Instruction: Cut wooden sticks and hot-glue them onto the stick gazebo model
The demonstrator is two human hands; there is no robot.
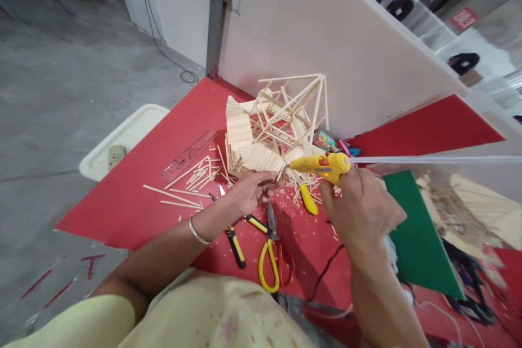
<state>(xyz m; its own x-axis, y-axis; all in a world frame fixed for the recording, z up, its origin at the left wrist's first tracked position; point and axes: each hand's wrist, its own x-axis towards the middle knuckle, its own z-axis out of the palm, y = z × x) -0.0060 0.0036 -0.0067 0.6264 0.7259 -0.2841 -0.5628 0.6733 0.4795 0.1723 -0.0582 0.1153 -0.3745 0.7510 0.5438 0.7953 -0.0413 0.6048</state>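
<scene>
My right hand (361, 209) is wrapped round a yellow hot glue gun (316, 165), a long clear glue stick (432, 160) trailing from its back. The nozzle points left, right by the fingertips of my left hand (255, 191). Those fingertips are pinched at a short wooden stick (281, 172), partly hidden by the hand. Just behind is a model built of thin wooden sticks (261, 156), with curved slatted strips and an open frame (291, 106) above. Below my hands lie scissors (269, 258) with a yellow and a red handle, and a yellow-handled cutter (309, 198).
Black-and-yellow pliers (234, 244) lie under my left wrist. Loose sticks (202, 174) and a clear ruler (188, 153) are on the red tabletop (122, 204). A green board (422, 234) stands at right, a white panel (305, 27) behind. A white stool (95, 157) is at left.
</scene>
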